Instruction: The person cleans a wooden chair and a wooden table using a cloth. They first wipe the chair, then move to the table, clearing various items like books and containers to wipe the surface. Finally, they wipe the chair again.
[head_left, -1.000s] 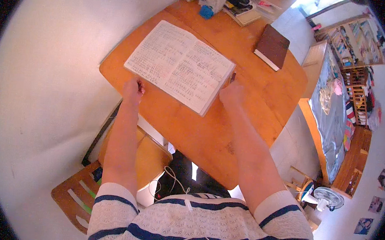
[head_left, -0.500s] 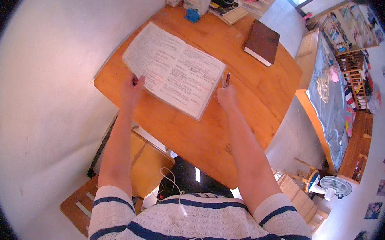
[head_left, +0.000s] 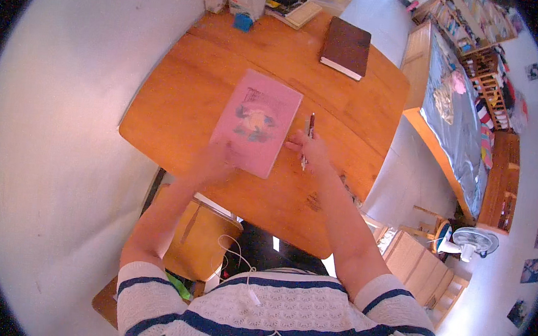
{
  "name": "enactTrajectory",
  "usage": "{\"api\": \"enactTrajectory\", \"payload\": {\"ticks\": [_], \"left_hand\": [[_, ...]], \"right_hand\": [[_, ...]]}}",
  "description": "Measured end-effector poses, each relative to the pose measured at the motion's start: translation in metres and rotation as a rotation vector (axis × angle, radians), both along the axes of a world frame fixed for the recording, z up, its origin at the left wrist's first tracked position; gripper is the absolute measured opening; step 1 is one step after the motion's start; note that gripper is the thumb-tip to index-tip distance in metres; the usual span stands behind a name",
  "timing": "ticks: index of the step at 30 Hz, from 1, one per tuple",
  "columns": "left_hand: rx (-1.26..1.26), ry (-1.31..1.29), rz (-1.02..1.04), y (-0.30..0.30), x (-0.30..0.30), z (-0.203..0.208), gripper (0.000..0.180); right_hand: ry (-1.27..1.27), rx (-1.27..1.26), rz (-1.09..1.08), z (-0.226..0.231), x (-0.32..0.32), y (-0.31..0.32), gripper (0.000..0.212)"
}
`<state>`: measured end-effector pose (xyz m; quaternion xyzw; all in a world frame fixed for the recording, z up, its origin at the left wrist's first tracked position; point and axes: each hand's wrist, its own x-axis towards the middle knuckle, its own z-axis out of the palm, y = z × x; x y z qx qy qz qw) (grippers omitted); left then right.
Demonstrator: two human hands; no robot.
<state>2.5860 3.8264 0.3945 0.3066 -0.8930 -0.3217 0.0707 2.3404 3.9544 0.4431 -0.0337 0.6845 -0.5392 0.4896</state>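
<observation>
Free gap between notebook point(head_left: 258, 123) and book point(head_left: 346, 45)

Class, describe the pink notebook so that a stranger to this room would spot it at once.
Find the wooden table in mid-view. On it, just left of the right hand, lies a closed notebook, the blurred left hand at its near left corner. Its pink cover with a darker printed picture sets it apart from the dark brown book farther back.
</observation>
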Motion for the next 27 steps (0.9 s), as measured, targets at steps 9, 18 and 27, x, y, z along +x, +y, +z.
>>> {"api": "enactTrajectory", "payload": {"ticks": [9, 18, 27], "left_hand": [[0.473, -0.344, 0.105, -0.053, -0.034, 0.033, 0.054], [1.269, 0.415, 0.263, -0.017, -0.082, 0.070, 0.036], [1.007, 0.639, -0.159, -0.086, -0.201, 0.136, 0.030]], "right_hand": [[0.160, 0.110, 0.093, -0.029, 0.007, 0.004, 0.022], [-0.101, -0.137, -0.027, -0.019, -0.028, 0.048, 0.033], [0.224, -0.560, -0.267, 0.073, -0.184, -0.020, 0.032]]}}
